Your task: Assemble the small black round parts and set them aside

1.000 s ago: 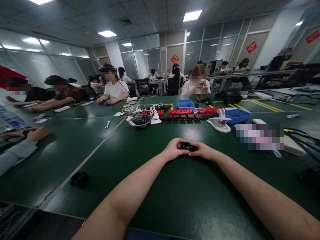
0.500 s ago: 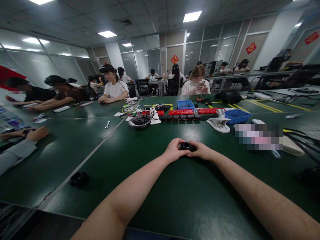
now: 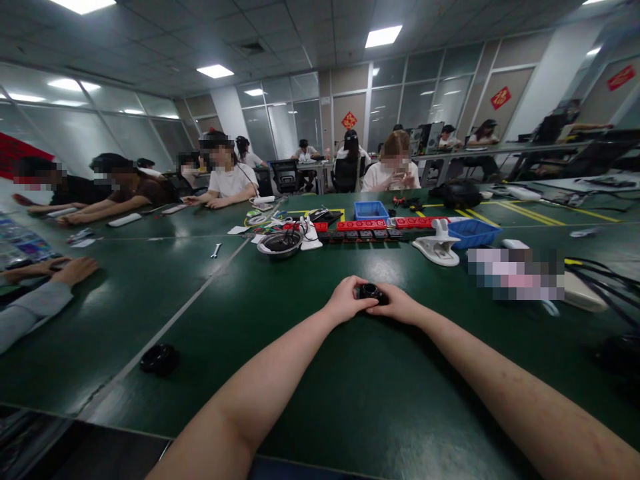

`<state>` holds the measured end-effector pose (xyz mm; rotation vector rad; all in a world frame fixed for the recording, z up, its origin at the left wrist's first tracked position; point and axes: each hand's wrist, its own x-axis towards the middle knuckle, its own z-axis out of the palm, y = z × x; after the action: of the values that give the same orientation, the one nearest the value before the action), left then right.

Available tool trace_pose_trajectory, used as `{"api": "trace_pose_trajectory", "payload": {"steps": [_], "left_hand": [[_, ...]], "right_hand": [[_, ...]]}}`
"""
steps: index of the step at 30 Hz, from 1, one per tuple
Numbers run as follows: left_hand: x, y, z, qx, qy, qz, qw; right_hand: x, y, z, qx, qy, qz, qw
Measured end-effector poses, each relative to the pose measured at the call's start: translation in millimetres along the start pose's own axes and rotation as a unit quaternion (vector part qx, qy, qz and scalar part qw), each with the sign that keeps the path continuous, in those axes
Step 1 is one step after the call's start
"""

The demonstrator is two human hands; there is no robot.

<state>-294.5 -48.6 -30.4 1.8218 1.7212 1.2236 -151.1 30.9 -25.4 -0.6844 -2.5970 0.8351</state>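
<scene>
Fingers (image 3: 367, 303) of left hand (image 3: 345, 301) and right hand (image 3: 400, 308) closed round small black round part (image 3: 371, 291), possibly a lens, on green desk (image 3: 380, 393) before metal bowl (image 3: 281, 243); slip risk if grip loosens.

Both arms outstretched; left hand (image 3: 345, 301), right hand (image 3: 399, 306) cupped together.

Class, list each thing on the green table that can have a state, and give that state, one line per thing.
small black round part: held between both hands, low over the table
left hand: closed on the part
right hand: closed on the part
black ring: lying flat, untouched
metal bowl: upright, dark contents
blue bin: upright, open
wrench: lying flat
</scene>
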Motion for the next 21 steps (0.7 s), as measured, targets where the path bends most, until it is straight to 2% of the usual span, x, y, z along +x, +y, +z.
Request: {"api": "trace_pose_trajectory", "payload": {"steps": [4,8,21], "left_hand": [[2.3,-3.6,-5.0,-0.054,-0.05,-0.001,0.997],[3.7,-5.1,-5.8,-0.09,-0.073,-0.001,0.993],[3.3,-3.3,-6.4,-0.12,-0.085,-0.02,0.989]], "right_hand": [[-0.8,2.4,-11.2,0.102,-0.083,-0.038,0.991],[-0.4,4.4,-11.5,0.111,-0.09,-0.048,0.989],[-1.1,5.3,-13.5,0.156,-0.123,-0.029,0.98]]}}
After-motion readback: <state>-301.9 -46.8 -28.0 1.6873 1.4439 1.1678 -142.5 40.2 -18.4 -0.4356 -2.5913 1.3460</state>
